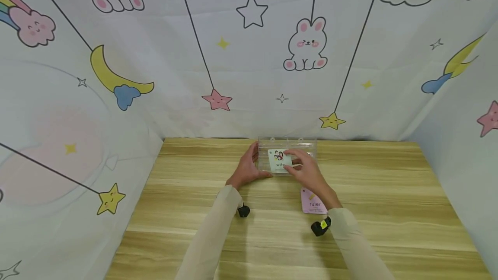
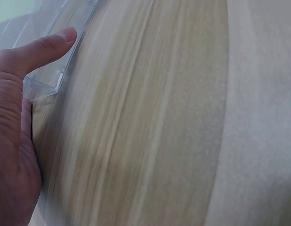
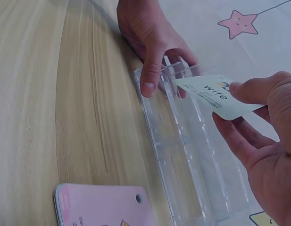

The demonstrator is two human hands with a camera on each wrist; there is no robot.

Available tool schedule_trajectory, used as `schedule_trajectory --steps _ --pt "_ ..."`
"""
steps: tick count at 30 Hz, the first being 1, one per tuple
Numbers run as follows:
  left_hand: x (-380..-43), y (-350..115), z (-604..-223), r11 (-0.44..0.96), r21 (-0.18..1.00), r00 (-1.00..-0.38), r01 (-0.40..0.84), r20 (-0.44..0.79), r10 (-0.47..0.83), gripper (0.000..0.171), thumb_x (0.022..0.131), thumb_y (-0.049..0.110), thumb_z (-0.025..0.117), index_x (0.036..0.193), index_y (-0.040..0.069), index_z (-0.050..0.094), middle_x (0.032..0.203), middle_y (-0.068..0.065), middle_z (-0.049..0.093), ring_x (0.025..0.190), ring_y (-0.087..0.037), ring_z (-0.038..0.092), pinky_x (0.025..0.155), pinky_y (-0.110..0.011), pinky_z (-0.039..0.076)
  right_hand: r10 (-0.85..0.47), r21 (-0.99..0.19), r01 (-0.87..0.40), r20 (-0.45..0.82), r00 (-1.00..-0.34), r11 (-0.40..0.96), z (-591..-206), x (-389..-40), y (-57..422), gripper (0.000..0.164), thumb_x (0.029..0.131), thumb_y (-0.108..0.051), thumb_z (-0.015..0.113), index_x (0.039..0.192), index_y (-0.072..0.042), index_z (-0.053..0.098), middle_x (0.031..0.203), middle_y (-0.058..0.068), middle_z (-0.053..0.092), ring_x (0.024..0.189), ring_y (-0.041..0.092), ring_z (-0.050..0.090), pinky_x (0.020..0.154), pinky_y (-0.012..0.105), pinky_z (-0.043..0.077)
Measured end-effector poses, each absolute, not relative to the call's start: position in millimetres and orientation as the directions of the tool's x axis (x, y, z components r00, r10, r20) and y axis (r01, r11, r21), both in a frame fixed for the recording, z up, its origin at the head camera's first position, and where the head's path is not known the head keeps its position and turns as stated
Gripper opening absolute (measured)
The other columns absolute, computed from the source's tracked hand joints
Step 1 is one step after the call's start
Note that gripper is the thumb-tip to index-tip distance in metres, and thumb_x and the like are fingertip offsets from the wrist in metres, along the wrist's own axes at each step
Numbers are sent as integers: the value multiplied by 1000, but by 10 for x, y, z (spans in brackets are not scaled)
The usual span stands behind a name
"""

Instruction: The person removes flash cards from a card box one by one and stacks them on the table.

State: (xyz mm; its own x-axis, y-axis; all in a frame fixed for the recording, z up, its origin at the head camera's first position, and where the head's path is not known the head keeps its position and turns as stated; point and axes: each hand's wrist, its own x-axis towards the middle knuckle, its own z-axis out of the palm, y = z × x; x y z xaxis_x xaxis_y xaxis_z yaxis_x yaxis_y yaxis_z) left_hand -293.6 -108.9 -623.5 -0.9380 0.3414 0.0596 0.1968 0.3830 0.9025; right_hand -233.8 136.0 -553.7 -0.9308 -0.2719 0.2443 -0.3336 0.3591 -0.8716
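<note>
A clear plastic rack with tiered slots stands on the table against the back curtain. My left hand grips its left end, thumb over the front edge and fingers behind. My right hand pinches a pale green card printed "wife" between thumb and fingers. The card is tilted over the rack's left part; in the right wrist view its far corner reaches the slots, but whether it touches them I cannot tell. A pink card printed "ruler" lies on the table below my right wrist, apparently atop a thin stack.
The wood-grain table extends to both sides of the rack. A white curtain with cartoon bunnies, stars and clouds encloses the back and sides. Small black cameras are strapped at the wrists.
</note>
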Motion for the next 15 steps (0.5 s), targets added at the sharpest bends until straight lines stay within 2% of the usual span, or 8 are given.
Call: schedule_trajectory --steps 5,10,15 --pt "-2936 -1081 -6216 380 903 -939 200 65 339 129 66 16 102 164 9 18 163 -15 37 150 -22 36 120 -26 35 -258 -869 -333 249 -934 367 -5501 -2303 1479 46 91 3 77 135 -4 63 138 18 59 97 32 70 83 30 64" --pt "-2918 -1087 -6192 399 899 -940 180 38 340 129 68 17 101 165 10 16 165 -13 33 151 -20 34 120 -23 34 -255 -866 -322 236 -938 382 -5493 -2256 1598 49 91 0 79 136 -5 63 141 17 59 96 31 71 83 32 64" --pt "-2911 -1096 -6200 397 900 -938 180 36 344 129 69 17 100 166 9 15 166 -15 31 151 -22 34 120 -26 35 -250 -860 -322 236 -939 395 -5479 -2188 1715 51 91 -1 80 138 -2 62 143 19 57 95 33 71 83 32 64"
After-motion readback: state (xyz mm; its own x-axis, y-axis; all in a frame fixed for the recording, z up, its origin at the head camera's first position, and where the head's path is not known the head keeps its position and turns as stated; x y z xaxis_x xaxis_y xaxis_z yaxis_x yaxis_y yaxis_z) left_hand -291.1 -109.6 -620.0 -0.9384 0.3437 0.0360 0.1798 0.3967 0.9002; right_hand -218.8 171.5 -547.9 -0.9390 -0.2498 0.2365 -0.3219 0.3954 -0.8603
